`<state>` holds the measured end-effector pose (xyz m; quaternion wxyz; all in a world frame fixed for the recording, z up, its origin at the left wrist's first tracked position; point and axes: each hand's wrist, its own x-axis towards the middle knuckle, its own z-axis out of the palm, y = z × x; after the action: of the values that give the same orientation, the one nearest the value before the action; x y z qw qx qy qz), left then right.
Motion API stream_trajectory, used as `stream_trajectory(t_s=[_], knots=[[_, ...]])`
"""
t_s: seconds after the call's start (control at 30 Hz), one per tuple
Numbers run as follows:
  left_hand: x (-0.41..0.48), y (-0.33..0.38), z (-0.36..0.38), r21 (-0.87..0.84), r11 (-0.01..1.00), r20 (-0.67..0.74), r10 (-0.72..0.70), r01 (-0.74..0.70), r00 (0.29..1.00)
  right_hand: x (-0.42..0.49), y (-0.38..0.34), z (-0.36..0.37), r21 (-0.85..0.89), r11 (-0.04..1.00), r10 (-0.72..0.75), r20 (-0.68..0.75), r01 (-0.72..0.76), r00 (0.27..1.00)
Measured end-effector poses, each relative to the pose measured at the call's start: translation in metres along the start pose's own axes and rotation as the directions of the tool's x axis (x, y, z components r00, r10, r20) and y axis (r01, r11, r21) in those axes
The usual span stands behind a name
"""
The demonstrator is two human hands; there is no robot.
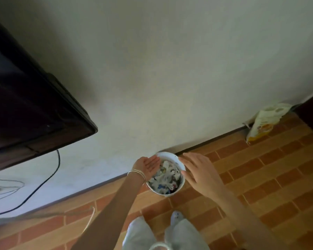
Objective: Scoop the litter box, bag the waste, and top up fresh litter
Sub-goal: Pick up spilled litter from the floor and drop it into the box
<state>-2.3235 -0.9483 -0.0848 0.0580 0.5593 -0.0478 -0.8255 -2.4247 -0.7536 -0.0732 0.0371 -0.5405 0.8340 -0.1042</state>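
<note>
Since both hands flank it, the small white bin (170,156) is what the coming move turns on. It stands upright on the floor directly ahead of the person's feet, at 12 o'clock from them, its far side close against the foot of the wall (170,69). Being round, it has no long axis to speak of; its open mouth faces up and is heaped with crumpled white and dark waste (167,175).

The left hand (149,165) lies at the bin's 9 to 10 o'clock with straight fingers and the palm turned up and inward, overlapping the rim; thin bangles (137,173) circle that wrist. The right hand (197,170) lies at the bin's 3 o'clock, palm down, fingers spread and relaxed, with the fingertips at the rim. Neither hand holds anything, and whether either touches the bin cannot be told. They look about equally near, so a two-handed lift seems likely — each hand need only close in on its side.

No litter box is in view. A pale plastic bag (266,121) leans against the wall at 2 o'clock from the bin, well apart from it; its contents cannot be told.

The floor (260,177) is patterned like orange-brown brick. At 9 to 10 o'clock a dark television (25,105) juts from the plain pale wall, with a black cable (49,177) hanging below it.
</note>
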Motion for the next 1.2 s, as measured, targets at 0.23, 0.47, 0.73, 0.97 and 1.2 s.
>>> stream_trajectory(t_s=[0.23,0.47,0.73,0.97,1.2], knots=[[0.049,-0.014,-0.003,0.114,0.991,-0.146,0.08,-0.064,0.986,0.012,0.04,0.015,-0.013,0.996,-0.083,0.058,0.084,0.995],[0.079,-0.013,0.011,0.213,0.977,-0.08,0.039,-0.021,0.996,0.017,0.061,0.03,0.011,0.998,-0.056,0.07,0.055,0.996],[0.078,-0.015,0.02,0.319,0.947,0.013,0.044,-0.046,0.999,0.012,0.071,0.035,0.019,0.999,-0.049,0.169,0.046,0.984],[0.063,-0.018,0.028,0.339,0.935,0.008,0.108,-0.104,0.994,0.014,0.071,0.021,-0.006,0.997,-0.078,0.115,0.079,0.99],[0.035,-0.021,0.026,0.461,0.864,0.082,0.187,-0.203,0.979,0.018,0.061,-0.003,-0.057,0.994,-0.083,0.121,0.09,0.989]])
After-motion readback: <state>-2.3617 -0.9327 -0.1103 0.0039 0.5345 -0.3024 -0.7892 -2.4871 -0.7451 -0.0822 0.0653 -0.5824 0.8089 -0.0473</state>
